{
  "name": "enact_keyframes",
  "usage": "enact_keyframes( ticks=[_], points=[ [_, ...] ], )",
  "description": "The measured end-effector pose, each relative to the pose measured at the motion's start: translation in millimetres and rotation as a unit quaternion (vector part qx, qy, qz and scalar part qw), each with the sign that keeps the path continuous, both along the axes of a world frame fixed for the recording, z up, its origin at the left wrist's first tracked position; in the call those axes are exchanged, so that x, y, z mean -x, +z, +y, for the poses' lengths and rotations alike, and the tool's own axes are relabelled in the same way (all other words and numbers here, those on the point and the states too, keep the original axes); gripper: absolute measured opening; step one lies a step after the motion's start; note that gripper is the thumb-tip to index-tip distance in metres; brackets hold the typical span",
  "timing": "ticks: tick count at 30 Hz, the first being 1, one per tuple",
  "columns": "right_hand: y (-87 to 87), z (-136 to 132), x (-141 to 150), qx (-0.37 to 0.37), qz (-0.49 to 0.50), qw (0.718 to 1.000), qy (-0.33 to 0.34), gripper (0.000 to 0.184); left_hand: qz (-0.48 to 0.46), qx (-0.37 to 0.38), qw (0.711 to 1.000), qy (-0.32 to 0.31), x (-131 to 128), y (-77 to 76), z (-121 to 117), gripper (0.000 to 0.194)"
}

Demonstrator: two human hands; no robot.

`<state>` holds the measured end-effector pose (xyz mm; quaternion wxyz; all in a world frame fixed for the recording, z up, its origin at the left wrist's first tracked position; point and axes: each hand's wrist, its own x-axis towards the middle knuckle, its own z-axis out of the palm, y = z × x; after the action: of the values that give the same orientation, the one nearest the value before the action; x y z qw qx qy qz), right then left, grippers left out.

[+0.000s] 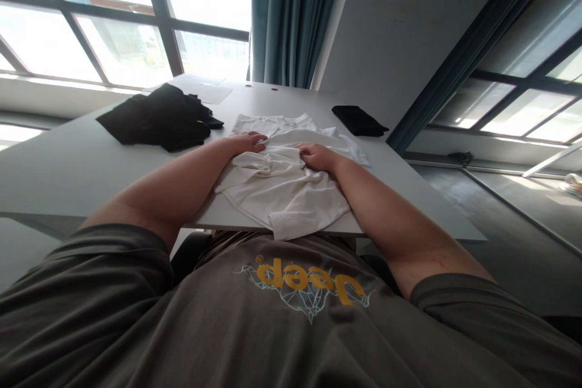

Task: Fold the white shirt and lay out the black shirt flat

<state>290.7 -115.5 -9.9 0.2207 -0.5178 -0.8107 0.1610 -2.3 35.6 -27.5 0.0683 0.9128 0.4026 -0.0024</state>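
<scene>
A wrinkled white T-shirt is spread over the front of the table, its lower part bunched and one corner hanging at the front edge. On the cloth's left side rests my left hand, fingers stretched out and lying over the fabric. My right hand is on the right half of the shirt, with its fingers curled together on a fold of the cloth. Part of the fabric under both hands is hidden.
A heap of black clothing lies on the white table to the left. At the back right sits a folded black cloth. Sheets of paper lie near the far edge, before a blue curtain.
</scene>
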Motion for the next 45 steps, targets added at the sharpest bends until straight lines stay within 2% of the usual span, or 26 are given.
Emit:
enact_keyframes(
  ticks=[18, 45],
  points=[
    [0.6, -2.8, 1.1, 0.007, 0.009, 1.0, -0.007, 0.033, 0.002, -0.007, 1.0, 0.0, 1.0, -0.8, -0.1, 0.075],
    [-0.6, -0.8, 1.6, -0.001, 0.003, 1.0, -0.001, 0.034, -0.006, -0.01, 1.0, -0.005, 3.9, -12.6, 16.7, 0.079]
  ],
)
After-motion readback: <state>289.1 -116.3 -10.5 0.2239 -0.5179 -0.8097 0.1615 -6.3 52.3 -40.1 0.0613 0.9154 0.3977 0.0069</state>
